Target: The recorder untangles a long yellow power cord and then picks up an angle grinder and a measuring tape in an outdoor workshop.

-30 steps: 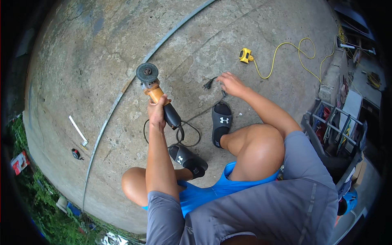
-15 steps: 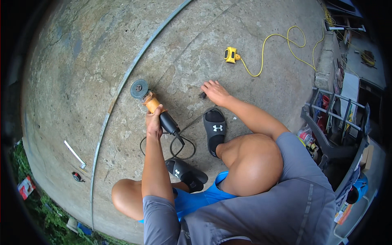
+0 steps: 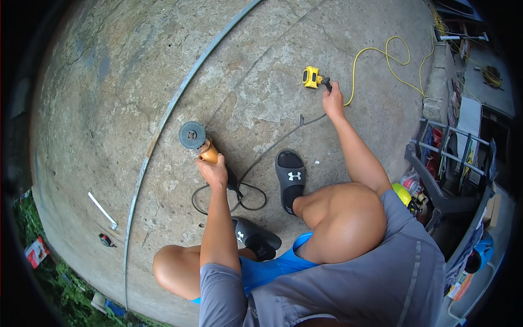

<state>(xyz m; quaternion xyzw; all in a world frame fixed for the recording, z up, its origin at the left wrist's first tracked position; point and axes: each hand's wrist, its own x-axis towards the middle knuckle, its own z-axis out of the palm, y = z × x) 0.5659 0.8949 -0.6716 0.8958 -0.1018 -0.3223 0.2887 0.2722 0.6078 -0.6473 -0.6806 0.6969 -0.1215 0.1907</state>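
Note:
My left hand [image 3: 214, 173] is closed around an angle grinder [image 3: 209, 153] with an orange front housing and a black rear body. Its round grey disc [image 3: 192, 134] faces up, beside a long metal bar on the concrete. From the grinder's rear a black cord [image 3: 268, 151] loops over the ground and runs up to my right hand [image 3: 333, 101]. That hand grips a black plug [image 3: 327, 83] right beside the yellow outlet box [image 3: 311, 77]. Whether the prongs touch the box I cannot tell.
The long metal bar [image 3: 175, 98] crosses the concrete on the left. Beyond it lie a white-and-metal square [image 3: 102, 209] and a tape measure [image 3: 105, 240]. A yellow extension cord [image 3: 353, 71] trails right toward a low block edge. A dark frame [image 3: 444, 191] with tools stands at right.
My right hand has picked up the plug from near my foot and carried it up and right to the outlet box, drawing the cord out. The grinder has shifted slightly down and right.

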